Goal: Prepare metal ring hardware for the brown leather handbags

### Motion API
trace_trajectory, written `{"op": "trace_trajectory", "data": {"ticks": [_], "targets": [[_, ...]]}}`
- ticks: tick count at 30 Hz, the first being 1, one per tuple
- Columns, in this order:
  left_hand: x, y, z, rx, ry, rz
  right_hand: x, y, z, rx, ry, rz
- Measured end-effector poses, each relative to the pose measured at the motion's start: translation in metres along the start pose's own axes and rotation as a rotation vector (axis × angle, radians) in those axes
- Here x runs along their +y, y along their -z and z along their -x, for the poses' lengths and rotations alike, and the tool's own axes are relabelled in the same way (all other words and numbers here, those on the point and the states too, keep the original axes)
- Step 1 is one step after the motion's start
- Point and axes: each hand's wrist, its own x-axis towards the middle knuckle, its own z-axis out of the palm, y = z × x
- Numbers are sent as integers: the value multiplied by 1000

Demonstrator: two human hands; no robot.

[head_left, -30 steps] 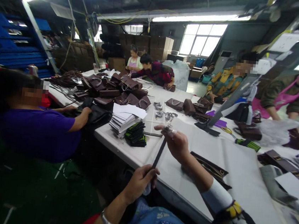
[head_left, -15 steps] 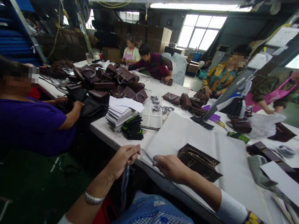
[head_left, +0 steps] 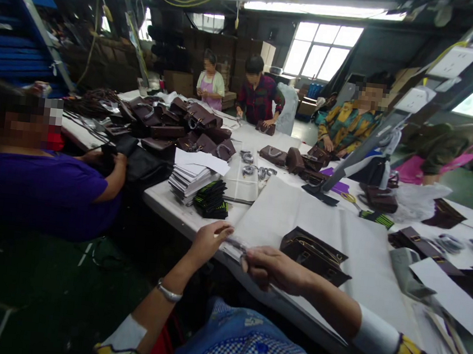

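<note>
My left hand (head_left: 209, 244) is closed in a pinch just past the near edge of the white table (head_left: 174, 210). My right hand (head_left: 276, 267) is closed too, a short way to its right. Between them runs a thin, greyish strip (head_left: 235, 245) with a clear, shiny look, gripped at both ends; its exact kind cannot be made out. A dark brown handbag (head_left: 315, 257) with a gold zip lies open-topped on the white sheet, just beyond my right hand.
A stack of white papers (head_left: 192, 175) and black-and-green pieces (head_left: 211, 199) stand near the table edge. Behind them is a heap of brown handbags (head_left: 175, 120). A metal post (head_left: 365, 140) rises on the right. One person in purple (head_left: 57, 192) sits at left; several others work across the table.
My hands have shifted slightly to the right and the right wrist has turned. The strip's hanging end below my left hand no longer shows. Across the table, the person in plaid has straightened up.
</note>
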Motion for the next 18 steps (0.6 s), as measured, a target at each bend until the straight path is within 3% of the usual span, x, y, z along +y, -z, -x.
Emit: {"op": "trace_trajectory", "data": {"ticks": [3, 6, 9, 11, 13, 15, 18], "targets": [[5, -24, 15, 57, -93, 156, -12, -7, 2, 68, 127, -160], [10, -52, 31, -119, -77, 291, -27, -10, 5, 95, 261, -202], [13, -75, 42, -213, 16, 335, -41, -2, 9, 201, 462, -95], [18, -81, 48, -285, 97, 456, -41, 11, 11, 341, 586, 210], [26, -76, 52, -386, 164, 558, -32, 29, 13, 456, 635, 662], [36, -61, 52, -419, 224, 574, -12, 44, 14, 442, 595, 1039], [44, -37, 40, -316, 285, 540, 21, 50, 15, 350, 465, 1287]]}}
